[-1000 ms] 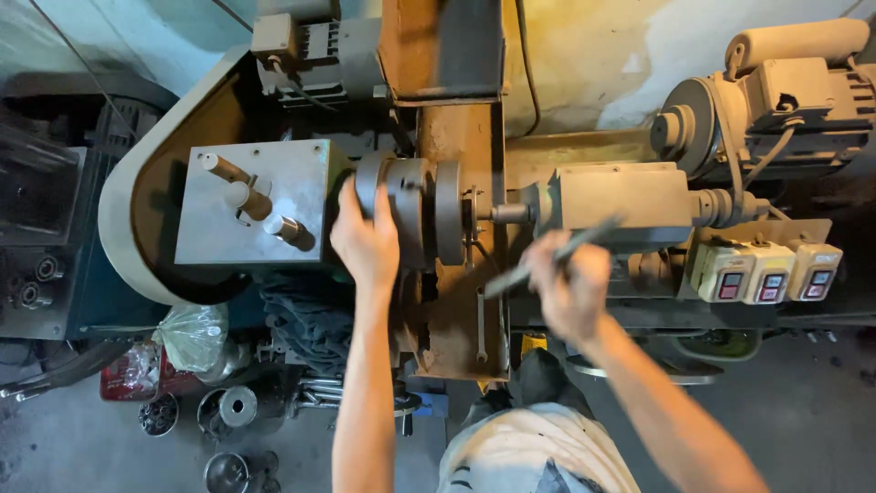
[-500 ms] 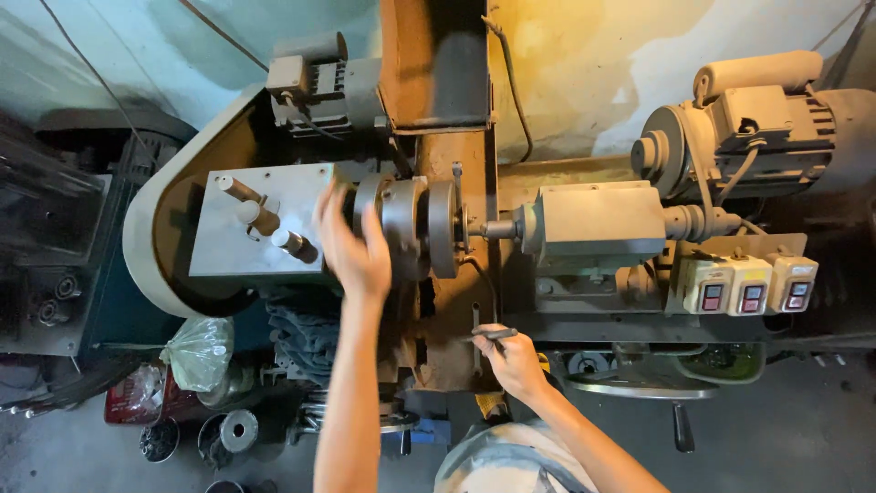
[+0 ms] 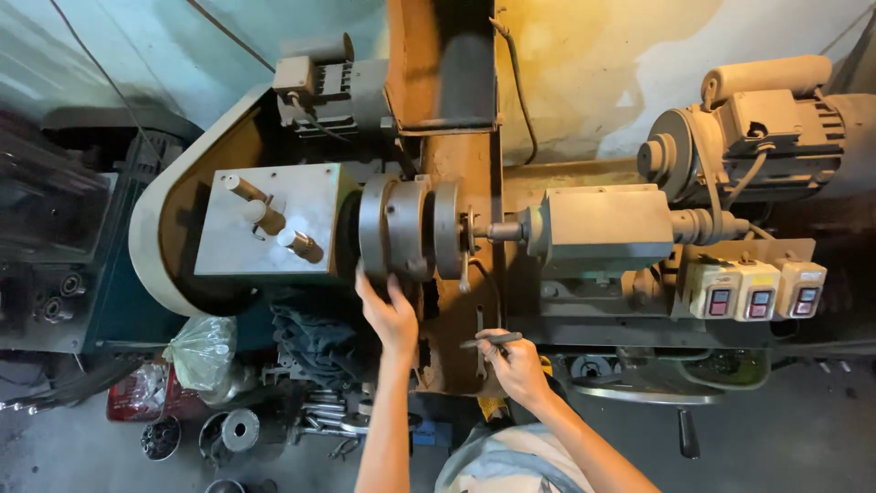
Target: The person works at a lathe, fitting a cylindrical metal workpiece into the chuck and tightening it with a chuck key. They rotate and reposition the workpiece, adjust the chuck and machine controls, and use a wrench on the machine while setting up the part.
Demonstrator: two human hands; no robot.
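I look down on a small lathe. My left hand (image 3: 388, 310) rests with spread fingers on the lower edge of the round grey chuck (image 3: 397, 228), touching it. My right hand (image 3: 513, 361) is closed around a thin dark metal tool (image 3: 491, 341), held over the rusty brown bed (image 3: 456, 338) just below the chuck. A short shaft (image 3: 500, 232) runs from the chuck's face to the beige tailstock block (image 3: 607, 228).
A grey headstock box with three handles (image 3: 269, 228) sits left of the chuck. An electric motor (image 3: 766, 128) and three switch boxes (image 3: 757, 290) are at right. A plastic bag (image 3: 203, 351), dark rags (image 3: 315, 338) and loose metal parts (image 3: 237, 429) lie on the floor.
My left hand slid from the chuck's upper left side down to its lower edge. My right hand came down from beside the tailstock to the bed, still gripping the thin tool.
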